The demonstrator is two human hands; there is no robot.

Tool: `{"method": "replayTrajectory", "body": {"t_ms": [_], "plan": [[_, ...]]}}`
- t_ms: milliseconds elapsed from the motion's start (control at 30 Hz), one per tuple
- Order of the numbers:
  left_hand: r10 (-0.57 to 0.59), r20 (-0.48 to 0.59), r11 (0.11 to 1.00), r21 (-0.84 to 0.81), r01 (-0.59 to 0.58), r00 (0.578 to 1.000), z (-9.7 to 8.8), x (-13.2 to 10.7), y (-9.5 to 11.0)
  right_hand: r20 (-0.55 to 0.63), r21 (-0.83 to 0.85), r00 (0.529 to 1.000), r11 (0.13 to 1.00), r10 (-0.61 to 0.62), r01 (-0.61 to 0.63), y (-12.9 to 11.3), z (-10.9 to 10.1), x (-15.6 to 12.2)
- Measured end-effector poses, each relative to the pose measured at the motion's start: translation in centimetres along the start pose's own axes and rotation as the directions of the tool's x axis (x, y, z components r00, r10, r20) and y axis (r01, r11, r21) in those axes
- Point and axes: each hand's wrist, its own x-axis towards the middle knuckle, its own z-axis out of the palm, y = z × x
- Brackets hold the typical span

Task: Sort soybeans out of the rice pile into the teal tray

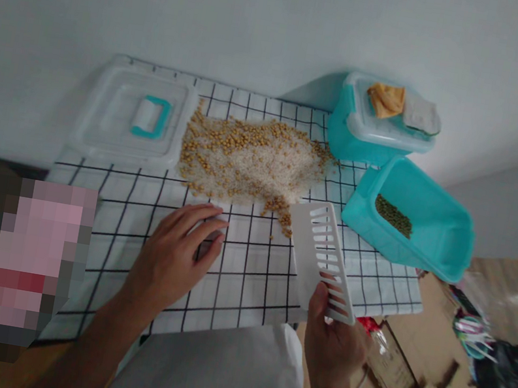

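My right hand (334,339) grips the lower end of a white slotted plastic panel (302,247), thumb on top. The panel's far edge is beside the pile of pale grains (264,165), which looks like rice. Yellow beans (233,137), like soybeans, lie over and around the grains, with a small cluster near the panel's corner. My left hand (179,253) hovers over or rests on the checked cloth just in front of the pile; I cannot tell which. Its fingers are loosely curved and apart, holding nothing.
A clear lid with a turquoise handle (153,116) lies at the left. At the right are a lidded turquoise bin (356,131) with folded cloths (386,101) on top, and an open turquoise bin (448,219) holding green beans. Cardboard (411,352) lies below, right.
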Motion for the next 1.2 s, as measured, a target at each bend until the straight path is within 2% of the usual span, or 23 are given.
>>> {"method": "replayTrajectory", "body": {"t_ms": [300, 400, 600, 833, 1033, 1200], "plan": [[0.009, -0.006, 1.000, -0.012, -0.009, 1.000, 0.0, 0.1, 0.0, -0.031, 0.008, 0.999, 1.000, 0.015, -0.015, 0.3, 0.2, 0.2], [0.003, -0.003, 1.000, -0.010, -0.003, 1.000, -0.1, 0.0, 0.0, -0.001, 0.022, 1.000, 0.999, 0.027, -0.027, 0.2, 0.2, 0.2], [-0.003, 0.006, 1.000, -0.004, 0.003, 1.000, 0.0, -0.1, 0.0, -0.007, 0.024, 0.999, 0.999, -0.040, 0.041, -0.2, 0.0, 0.3], [0.004, 0.007, 1.000, -0.004, -0.004, 1.000, 0.0, -0.1, -0.1, 0.018, 0.044, 0.999, 0.998, -0.039, 0.038, -0.5, 0.1, 0.2], [0.001, 0.004, 1.000, -0.008, -0.001, 1.000, -0.1, 0.0, 0.0, -0.037, 0.073, 0.994, 0.992, -0.101, 0.103, -0.6, 0.3, 0.1], [0.002, 0.009, 1.000, -0.006, -0.002, 1.000, 0.0, -0.1, 0.1, -0.042, 0.067, 0.993, 0.992, -0.107, 0.109, -0.8, 0.3, 0.0]]}}
